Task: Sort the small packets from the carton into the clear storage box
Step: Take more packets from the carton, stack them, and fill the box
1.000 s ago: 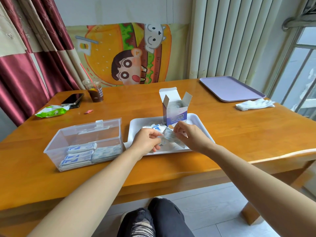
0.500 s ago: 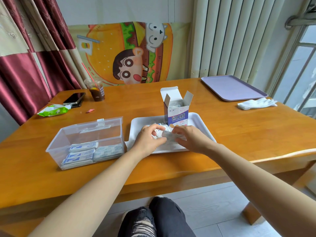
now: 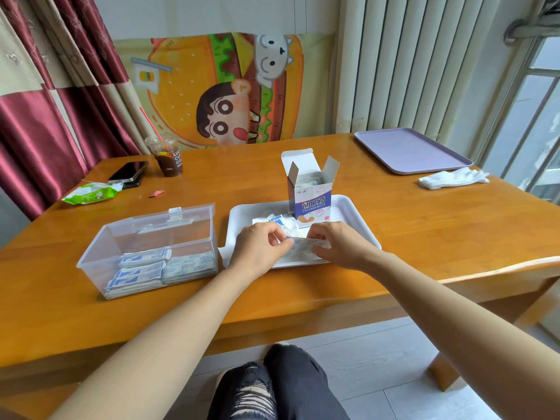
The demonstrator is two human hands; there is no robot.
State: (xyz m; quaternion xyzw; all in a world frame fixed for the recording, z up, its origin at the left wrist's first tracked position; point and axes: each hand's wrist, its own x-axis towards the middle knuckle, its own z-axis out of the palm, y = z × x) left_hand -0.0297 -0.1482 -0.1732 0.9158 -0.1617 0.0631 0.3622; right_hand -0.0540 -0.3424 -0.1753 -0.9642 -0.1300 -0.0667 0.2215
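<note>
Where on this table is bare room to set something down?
Bare wood lies between the white rectangular tray and the lilac plastic tray beside white gloves, and behind the clear plastic storage box. Crowded: the white tray, with blue-white carton, small packets, left hand and right hand.

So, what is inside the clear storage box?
The clear storage box holds stacks of blue-printed packets and, beside them, a paler stack. Lower layers are covered, so they cannot be counted.
</note>
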